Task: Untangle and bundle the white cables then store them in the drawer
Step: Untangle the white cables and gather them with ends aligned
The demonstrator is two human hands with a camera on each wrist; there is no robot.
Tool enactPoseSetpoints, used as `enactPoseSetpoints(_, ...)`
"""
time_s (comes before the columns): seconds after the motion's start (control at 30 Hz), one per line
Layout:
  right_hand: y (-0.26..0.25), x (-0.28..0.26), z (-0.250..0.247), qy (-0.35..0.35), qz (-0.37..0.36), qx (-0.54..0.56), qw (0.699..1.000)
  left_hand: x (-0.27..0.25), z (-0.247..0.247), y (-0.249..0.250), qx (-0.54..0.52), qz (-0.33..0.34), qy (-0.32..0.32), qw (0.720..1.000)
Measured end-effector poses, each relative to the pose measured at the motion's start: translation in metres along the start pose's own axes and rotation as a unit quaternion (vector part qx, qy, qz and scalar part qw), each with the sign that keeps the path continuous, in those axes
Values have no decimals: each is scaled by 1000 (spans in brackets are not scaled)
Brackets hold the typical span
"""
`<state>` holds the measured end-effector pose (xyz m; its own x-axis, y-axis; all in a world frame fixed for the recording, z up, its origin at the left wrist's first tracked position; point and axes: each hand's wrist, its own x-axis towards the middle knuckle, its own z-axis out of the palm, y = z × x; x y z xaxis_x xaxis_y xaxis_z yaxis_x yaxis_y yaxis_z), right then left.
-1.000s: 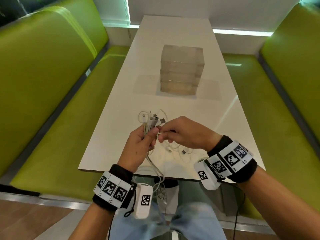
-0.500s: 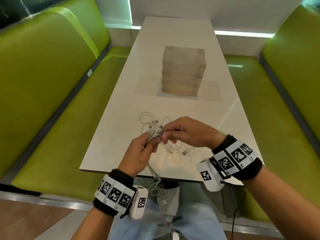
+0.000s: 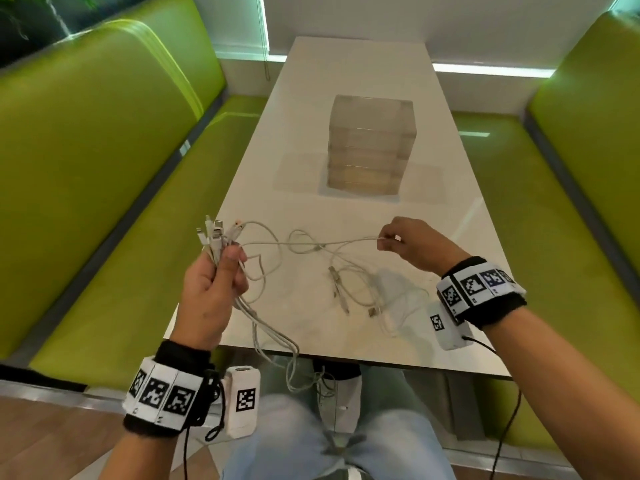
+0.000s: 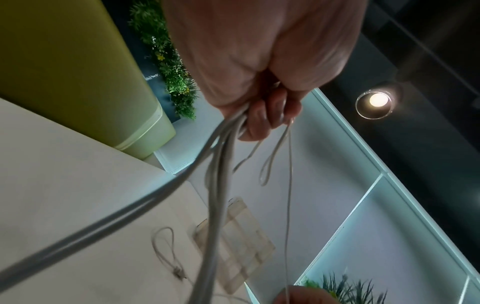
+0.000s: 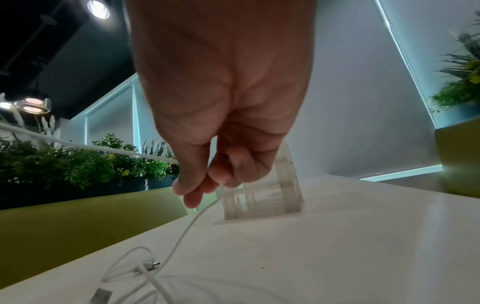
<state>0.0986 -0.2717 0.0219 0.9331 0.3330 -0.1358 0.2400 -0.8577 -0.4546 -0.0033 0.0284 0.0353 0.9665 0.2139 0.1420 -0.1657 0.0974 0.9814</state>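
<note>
My left hand (image 3: 221, 268) grips a bunch of white cables (image 3: 216, 237) near their plug ends, which fan out above the fist; in the left wrist view the strands (image 4: 221, 164) trail down from my curled fingers. One cable (image 3: 311, 242) stretches taut across to my right hand (image 3: 388, 239), which pinches it between thumb and forefinger above the table. Loose tangled cable loops (image 3: 349, 289) with plugs lie on the white table (image 3: 346, 81) between my hands; the same loops (image 5: 140, 269) show in the right wrist view. Some strands (image 3: 294, 362) hang over the near table edge. The clear drawer unit (image 3: 370, 147) stands mid-table.
Green bench seats (image 3: 104, 168) flank the table on both sides, the right one (image 3: 571, 168) close to my right arm. My knees in jeans (image 3: 311, 445) are below the near edge. Plants (image 5: 64, 160) line the wall behind the left bench.
My hands, together a moment ago over the cable bunch, have moved apart: the right hand pulled one cable out to the right, the left hand shifted left and up with the bunch.
</note>
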Motion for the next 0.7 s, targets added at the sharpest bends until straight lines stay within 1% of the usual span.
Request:
enactPoseSetpoints(0.07, 1, 4, 1, 32, -1, -10, 999, -1, 2, 0, -30, 8, 7, 1000)
enactPoseSetpoints(0.13, 3, 7, 0, 77, 6, 6, 997, -2, 0, 2, -61, 15, 22, 998)
enactPoseSetpoints(0.2, 6, 8, -3, 129, 18, 75, 989, -2, -4, 5, -90, 13, 46, 995)
enactPoseSetpoints(0.27, 4, 7, -10, 185, 31, 162, 969, -1, -7, 6, -103, 11, 63, 993)
enactPoseSetpoints(0.3, 2, 6, -14, 212, 34, 178, 960, 0, -7, 6, -104, 9, 66, 992)
enactPoseSetpoints(0.4, -3, 3, -25, 279, 18, 139, 950, 0, -4, 4, -101, 3, 62, 993)
enactPoseSetpoints(0.47, -8, -2, -31, 275, 16, 176, 945, 0, -1, 2, -86, 0, 51, 995)
enactPoseSetpoints(0.53, -20, -11, -38, 241, 16, 223, 944, -2, 2, -1, -66, -5, 33, 997)
enactPoseSetpoints(0.6, -37, -23, -42, 203, 3, 241, 949, -3, 7, -3, -50, -10, 14, 999)
enactPoseSetpoints(0.7, -63, -43, -36, 125, -18, 261, 957, -4, 16, -5, -43, -16, -7, 999)
